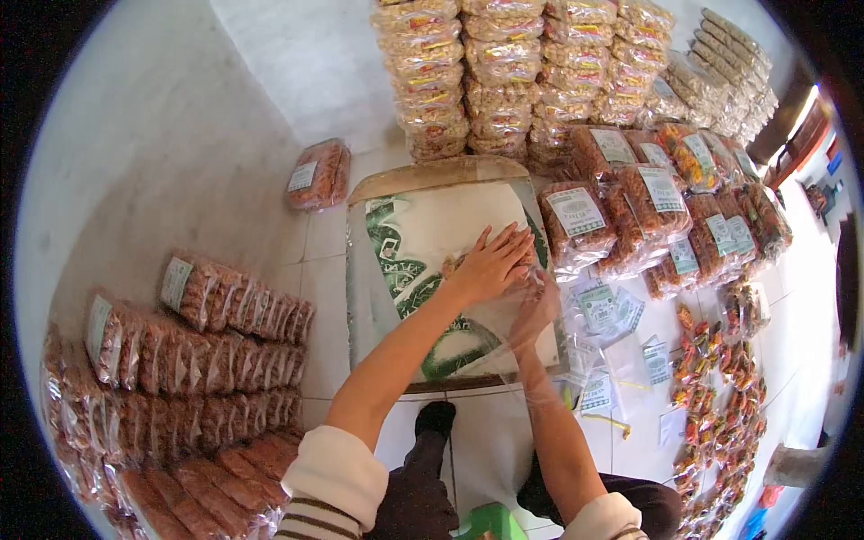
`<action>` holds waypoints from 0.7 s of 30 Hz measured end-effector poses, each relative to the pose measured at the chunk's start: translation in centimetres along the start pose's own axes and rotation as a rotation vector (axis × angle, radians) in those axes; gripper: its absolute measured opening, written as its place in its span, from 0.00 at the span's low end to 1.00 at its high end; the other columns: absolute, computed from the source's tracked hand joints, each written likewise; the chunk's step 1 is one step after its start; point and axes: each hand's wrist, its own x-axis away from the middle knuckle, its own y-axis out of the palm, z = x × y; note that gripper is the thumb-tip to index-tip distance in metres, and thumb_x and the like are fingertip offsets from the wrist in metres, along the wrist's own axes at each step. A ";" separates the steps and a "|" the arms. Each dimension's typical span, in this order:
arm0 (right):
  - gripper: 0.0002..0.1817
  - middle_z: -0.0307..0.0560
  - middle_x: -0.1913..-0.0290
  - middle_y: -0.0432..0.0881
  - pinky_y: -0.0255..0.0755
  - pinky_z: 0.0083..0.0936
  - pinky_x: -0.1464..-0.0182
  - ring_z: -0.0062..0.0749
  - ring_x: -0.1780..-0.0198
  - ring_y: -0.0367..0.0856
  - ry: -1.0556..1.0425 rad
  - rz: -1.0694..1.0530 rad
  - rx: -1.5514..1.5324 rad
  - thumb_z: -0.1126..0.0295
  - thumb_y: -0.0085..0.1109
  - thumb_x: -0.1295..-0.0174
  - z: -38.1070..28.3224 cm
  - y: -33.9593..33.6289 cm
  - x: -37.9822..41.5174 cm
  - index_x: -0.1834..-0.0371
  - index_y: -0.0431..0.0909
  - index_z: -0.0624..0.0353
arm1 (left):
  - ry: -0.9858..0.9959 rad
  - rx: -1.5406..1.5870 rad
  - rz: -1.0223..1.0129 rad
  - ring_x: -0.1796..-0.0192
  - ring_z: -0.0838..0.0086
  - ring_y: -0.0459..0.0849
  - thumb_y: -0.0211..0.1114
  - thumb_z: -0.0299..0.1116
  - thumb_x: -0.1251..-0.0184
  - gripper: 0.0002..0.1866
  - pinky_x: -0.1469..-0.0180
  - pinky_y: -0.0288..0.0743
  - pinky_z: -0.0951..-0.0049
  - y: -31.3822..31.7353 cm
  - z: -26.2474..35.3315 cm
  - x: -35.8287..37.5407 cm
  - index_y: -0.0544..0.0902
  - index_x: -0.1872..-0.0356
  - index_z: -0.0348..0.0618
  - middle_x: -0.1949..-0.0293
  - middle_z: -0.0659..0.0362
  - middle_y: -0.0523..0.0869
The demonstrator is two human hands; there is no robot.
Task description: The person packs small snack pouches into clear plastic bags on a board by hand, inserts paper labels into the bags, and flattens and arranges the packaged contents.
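- A large clear plastic bag (423, 261) stands on the tiled floor (333, 270) in the middle of the scene, its mouth toward the person and its printed green-and-white lining showing through.
- Bare tiles lie just left of the bag; beyond them the wall (153, 153) rises on the left, and rows of packed snack packets (225, 360) fill the near-left corner.
- A single packet (317, 175) lies apart on the floor at the far left of the bag.
- Tall stacks of packets (531, 72) close off the far side, touching or nearly touching the bag's far edge.
- On the right, labelled packets (621, 207) crowd close against the bag; loose labels (612, 315) and small snack strips (720, 387) lie scattered on the near-right floor.
- The left hand (490, 263) lies flat, fingers spread, pressing on the outside of the bag's upper wall, grasping nothing.
- The right hand (535, 310) is inside the bag, seen through the plastic; whether it grips anything I cannot tell.
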 end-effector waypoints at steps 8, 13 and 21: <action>0.12 0.57 0.55 0.74 0.62 0.36 0.47 0.49 0.49 0.69 -0.146 0.044 0.176 0.72 0.49 0.41 0.2 0.7 -1.1 0.56 0.72 0.65 | 0.022 -0.007 0.001 0.31 0.63 0.50 0.45 0.45 0.34 0.26 0.35 0.47 0.51 0.1 -0.3 -0.3 0.59 0.37 0.46 0.34 0.60 0.57; 0.14 0.60 0.57 0.74 0.60 0.40 0.47 0.52 0.50 0.68 -0.167 -0.019 0.397 0.71 0.47 0.40 -0.3 0.7 -1.5 0.54 0.72 0.67 | 0.053 -0.006 0.080 0.32 0.66 0.52 0.45 0.47 0.34 0.26 0.33 0.45 0.54 0.7 0.0 0.0 0.61 0.38 0.46 0.36 0.61 0.62; 0.21 0.60 0.49 0.70 0.60 0.40 0.48 0.52 0.50 0.67 -0.304 -0.276 0.302 0.62 0.34 0.34 1.4 -0.7 -2.0 0.45 0.65 0.66 | 0.027 -0.038 0.111 0.31 0.67 0.50 0.44 0.48 0.35 0.29 0.32 0.38 0.55 1.1 0.8 0.3 0.58 0.37 0.45 0.35 0.58 0.59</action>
